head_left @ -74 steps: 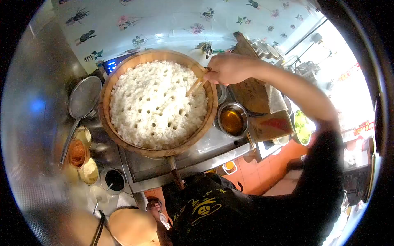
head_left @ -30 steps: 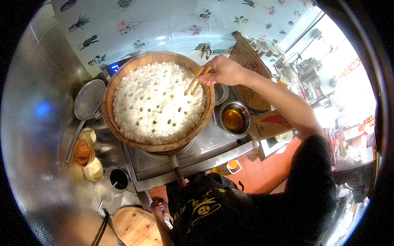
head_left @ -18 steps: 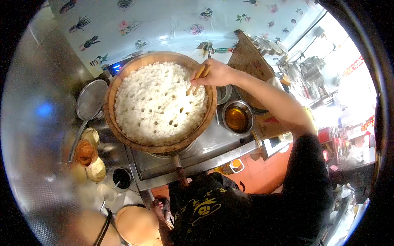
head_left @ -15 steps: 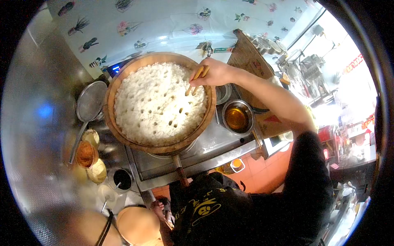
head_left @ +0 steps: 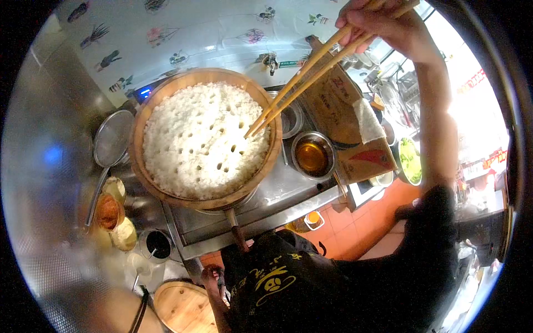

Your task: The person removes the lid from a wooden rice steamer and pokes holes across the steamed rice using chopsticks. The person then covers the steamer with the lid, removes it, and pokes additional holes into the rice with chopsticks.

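Observation:
A round wooden steamer tub (head_left: 143,176) is filled with white rice (head_left: 194,139), its surface dotted with many small holes. High at the upper right, my right hand (head_left: 391,28) grips a pair of long chopsticks (head_left: 311,72). Their tips meet the right part of the rice, close to some of the holes. My left hand (head_left: 212,277) hangs low beside my dark apron (head_left: 277,277), near a round wooden lid (head_left: 183,305); its fingers are too small and shadowed to make out.
A metal bowl of amber liquid (head_left: 312,156) stands right of the tub, beside a cardboard box (head_left: 333,111). To the left are a mesh strainer (head_left: 114,136), several seasoning containers and a pot of dark liquid (head_left: 156,245). The steel counter edge (head_left: 266,218) runs in front.
My right hand has risen up and to the right, away from the rice, so much more of the chopsticks shows. My left hand stays low. The view has shifted slightly.

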Motion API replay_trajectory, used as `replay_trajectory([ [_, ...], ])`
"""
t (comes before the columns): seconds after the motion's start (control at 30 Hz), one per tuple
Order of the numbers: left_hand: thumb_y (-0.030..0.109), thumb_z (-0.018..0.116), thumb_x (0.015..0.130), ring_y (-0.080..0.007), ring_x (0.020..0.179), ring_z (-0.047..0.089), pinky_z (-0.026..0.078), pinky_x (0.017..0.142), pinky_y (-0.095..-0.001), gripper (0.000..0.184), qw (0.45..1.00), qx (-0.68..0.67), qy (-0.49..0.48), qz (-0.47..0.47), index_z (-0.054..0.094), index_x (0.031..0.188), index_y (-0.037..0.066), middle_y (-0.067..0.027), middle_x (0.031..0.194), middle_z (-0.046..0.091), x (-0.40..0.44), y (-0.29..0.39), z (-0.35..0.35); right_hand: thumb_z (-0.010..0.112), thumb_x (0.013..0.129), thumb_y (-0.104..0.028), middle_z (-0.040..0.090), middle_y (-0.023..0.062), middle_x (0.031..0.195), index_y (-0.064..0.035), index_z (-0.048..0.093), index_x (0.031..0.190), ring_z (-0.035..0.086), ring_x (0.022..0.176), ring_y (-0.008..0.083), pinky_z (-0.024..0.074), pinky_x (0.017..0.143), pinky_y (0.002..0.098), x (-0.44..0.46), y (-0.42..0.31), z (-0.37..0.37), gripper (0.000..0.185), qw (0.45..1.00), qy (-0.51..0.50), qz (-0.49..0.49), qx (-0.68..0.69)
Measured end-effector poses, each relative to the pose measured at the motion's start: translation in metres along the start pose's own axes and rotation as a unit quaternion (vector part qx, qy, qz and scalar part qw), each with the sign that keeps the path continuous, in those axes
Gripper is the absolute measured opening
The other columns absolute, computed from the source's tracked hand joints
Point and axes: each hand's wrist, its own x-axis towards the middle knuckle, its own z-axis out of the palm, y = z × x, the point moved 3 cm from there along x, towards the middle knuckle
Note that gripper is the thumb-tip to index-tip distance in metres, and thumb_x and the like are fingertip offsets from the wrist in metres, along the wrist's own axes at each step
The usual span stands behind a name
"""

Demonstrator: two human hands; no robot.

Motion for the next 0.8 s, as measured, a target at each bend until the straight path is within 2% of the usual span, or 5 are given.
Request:
replay_trajectory([
  [0.33, 0.027, 0.049, 0.095, -0.0192, 0.076, 0.051, 0.045, 0.065, -0.0343, 0.023, 0.992, 0.014, -0.120, -0.035, 0.052, 0.106, 0.007, -0.0065, 0.088, 0.055, 0.024, 0.015, -0.048, 0.063, 0.088, -0.014, 0.070, 0.0139, 0.084, 0.0038, 0.067, 0.095, 0.069, 0.072, 0.0203, 0.0582, 0.063, 0.0280, -0.005, 0.029, 0.033, 0.020, 0.996, -0.047, 0.048, 0.066],
  [0.47, 0.027, 0.051, 0.094, -0.0171, 0.068, 0.049, 0.042, 0.059, -0.0304, 0.019, 0.999, -0.027, -0.023, -0.015, 0.053, 0.098, 0.009, -0.0055, 0.082, 0.055, -0.005, 0.009, -0.018, 0.062, 0.089, -0.017, 0.069, 0.0100, 0.083, 0.0013, 0.067, 0.094, 0.068, 0.075, 0.0161, 0.0562, 0.063, 0.0258, -0.003, 0.067, 0.063, 0.019, 0.994, -0.082, 0.033, 0.062],
  [0.6, 0.026, 0.053, 0.092, -0.0150, 0.060, 0.048, 0.039, 0.052, -0.0264, 0.016, 0.997, -0.062, -0.040, -0.030, 0.055, 0.090, 0.010, -0.0044, 0.075, 0.055, -0.008, 0.001, -0.014, 0.062, 0.090, -0.019, 0.069, 0.0088, 0.081, 0.0021, 0.066, 0.094, 0.067, 0.071, 0.0135, 0.0547, 0.062, 0.0243, -0.001, 0.097, 0.092, 0.022, 0.988, -0.071, 0.073, 0.113],
  [0.73, 0.023, 0.053, 0.090, -0.0134, 0.057, 0.046, 0.037, 0.049, -0.0248, 0.015, 0.969, -0.209, -0.095, -0.089, 0.054, 0.086, 0.009, -0.0042, 0.072, 0.054, -0.012, -0.009, -0.006, 0.062, 0.090, -0.018, 0.069, 0.0093, 0.082, 0.0024, 0.067, 0.094, 0.067, 0.074, 0.0142, 0.0559, 0.066, 0.0265, 0.001, 0.122, 0.137, 0.021, 0.978, -0.128, 0.103, 0.129],
  [0.8, 0.021, 0.055, 0.088, -0.0129, 0.055, 0.046, 0.037, 0.047, -0.0251, 0.013, 0.998, -0.061, 0.015, -0.028, 0.055, 0.087, 0.008, -0.0047, 0.071, 0.054, -0.010, -0.010, -0.010, 0.063, 0.090, -0.015, 0.070, 0.0088, 0.084, 0.0020, 0.067, 0.096, 0.067, 0.076, 0.0135, 0.0560, 0.070, 0.0270, -0.001, 0.137, 0.168, 0.019, 0.970, -0.161, 0.137, 0.121],
])
